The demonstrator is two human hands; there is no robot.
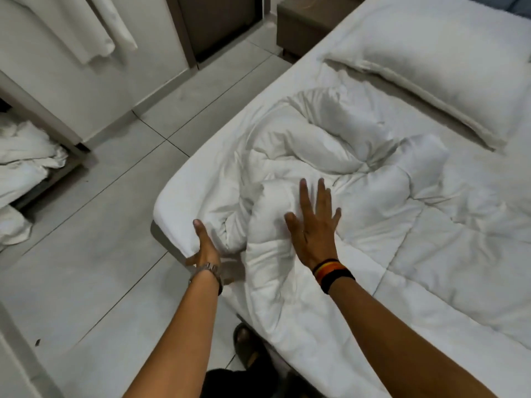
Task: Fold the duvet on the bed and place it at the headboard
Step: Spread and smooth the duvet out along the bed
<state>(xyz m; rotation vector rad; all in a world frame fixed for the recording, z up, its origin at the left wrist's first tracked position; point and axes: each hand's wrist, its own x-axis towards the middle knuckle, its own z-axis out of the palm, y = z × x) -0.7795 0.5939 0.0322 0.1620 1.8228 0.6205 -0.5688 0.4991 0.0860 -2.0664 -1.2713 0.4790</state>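
On the white-sheeted bed (184, 193), a crumpled white quilted duvet (359, 202).
Right hand (314, 225) lies flat, fingers spread, pressing it; left hand (205, 245) grips a bunched fold (near the bed's corner).

Bed (184, 196) with white fitted sheet fills right and center of frame. Rumpled white duvet (359, 202) lies bunched on it, center to lower right. 1 white pillow (431, 70) sits upper right. Tiled floor (86, 254) left, with crumpled white linen (23, 168) at left edge.
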